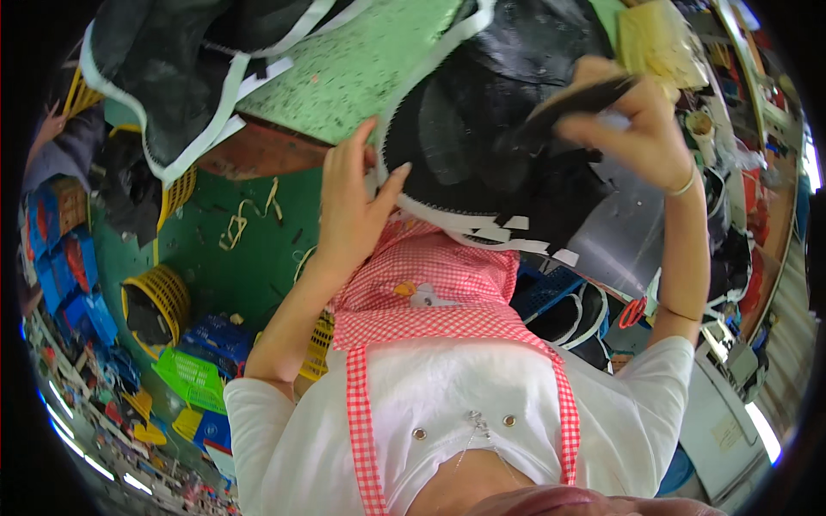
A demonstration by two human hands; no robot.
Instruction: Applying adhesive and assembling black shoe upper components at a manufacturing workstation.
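Note:
A large black sheet-like piece (pixel 456 129) with a stitched white edge binding lies before me on the green table. My left hand (pixel 353 185) rests at its left edge, thumb and forefinger apart on the white binding. Raised over the piece's right side, my right hand (pixel 632 129) is closed around a dark, flat, pointed piece (pixel 576 103). Motion blurs that hand, so I cannot make out what kind of thing it holds. White tabs (pixel 495 230) stick out along the near edge of the large piece.
More black pieces with white binding (pixel 163 86) hang over the green table (pixel 344 77) at the far left. A yellow plastic-wrapped bundle (pixel 658 43) lies at the far right. Yellow baskets (pixel 176 301) and a green crate (pixel 189 378) stand on the left floor.

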